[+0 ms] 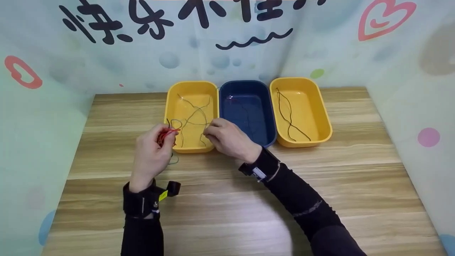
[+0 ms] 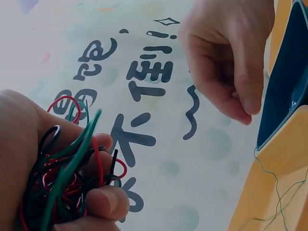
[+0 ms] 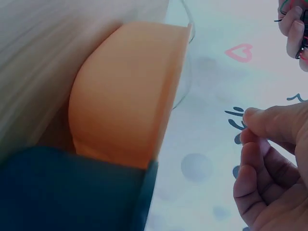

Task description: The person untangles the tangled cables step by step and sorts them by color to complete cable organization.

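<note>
My left hand [image 1: 153,151] holds a tangled bundle of red, green and black wires [image 2: 62,168] in its curled fingers, at the near left corner of the left yellow bin [image 1: 192,84]. Several thin green wires [image 1: 194,107] lie crossed in that bin. Over the bin's right side is my right hand [image 1: 231,138]. Its thumb and index fingertips meet in the right wrist view, with no wire visible between them. The middle dark blue bin [image 1: 245,83] contains a thin red wire [image 1: 248,113]. Black wires [image 1: 291,124] lie in the right yellow bin [image 1: 321,117].
The three bins stand side by side at the back of the wood-grain table [image 1: 220,213], against a printed backdrop [image 1: 142,67]. A loose wire end hangs below my left hand, by the left bin's front edge. One green wire [image 2: 269,171] reaches the bin's rim.
</note>
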The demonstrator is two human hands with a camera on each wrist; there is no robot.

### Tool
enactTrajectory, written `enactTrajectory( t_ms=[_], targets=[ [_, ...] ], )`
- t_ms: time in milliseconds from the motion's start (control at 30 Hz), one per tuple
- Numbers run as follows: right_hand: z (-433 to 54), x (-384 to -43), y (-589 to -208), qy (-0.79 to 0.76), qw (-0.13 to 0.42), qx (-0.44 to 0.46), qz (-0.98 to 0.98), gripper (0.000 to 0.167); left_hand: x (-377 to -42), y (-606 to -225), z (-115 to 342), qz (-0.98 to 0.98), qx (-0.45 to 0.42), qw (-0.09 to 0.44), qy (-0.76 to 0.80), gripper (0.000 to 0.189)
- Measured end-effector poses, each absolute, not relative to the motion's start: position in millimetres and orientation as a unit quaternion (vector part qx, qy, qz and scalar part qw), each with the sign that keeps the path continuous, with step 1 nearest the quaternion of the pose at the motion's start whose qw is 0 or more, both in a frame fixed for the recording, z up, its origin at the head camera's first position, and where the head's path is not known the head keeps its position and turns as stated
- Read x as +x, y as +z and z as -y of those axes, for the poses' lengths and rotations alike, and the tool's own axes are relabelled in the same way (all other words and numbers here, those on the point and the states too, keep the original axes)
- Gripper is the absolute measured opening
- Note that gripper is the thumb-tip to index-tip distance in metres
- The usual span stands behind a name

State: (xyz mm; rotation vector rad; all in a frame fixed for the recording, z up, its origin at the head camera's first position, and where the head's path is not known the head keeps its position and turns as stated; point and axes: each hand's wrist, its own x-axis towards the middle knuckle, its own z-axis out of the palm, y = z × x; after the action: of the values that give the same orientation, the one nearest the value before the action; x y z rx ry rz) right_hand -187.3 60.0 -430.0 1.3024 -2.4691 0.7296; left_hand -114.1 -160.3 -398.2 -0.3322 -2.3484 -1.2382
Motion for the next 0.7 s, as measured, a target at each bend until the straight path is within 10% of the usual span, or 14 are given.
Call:
enactTrajectory(
  t_ms=[700],
  targets=[
    [-146.2, -160.3, -390.3, 0.335, 0.267, 0.419, 0.8, 0.007, -110.6, -403.7, 114.4, 0.86, -0.194, 0.175, -0.439, 0.007]
  ],
)
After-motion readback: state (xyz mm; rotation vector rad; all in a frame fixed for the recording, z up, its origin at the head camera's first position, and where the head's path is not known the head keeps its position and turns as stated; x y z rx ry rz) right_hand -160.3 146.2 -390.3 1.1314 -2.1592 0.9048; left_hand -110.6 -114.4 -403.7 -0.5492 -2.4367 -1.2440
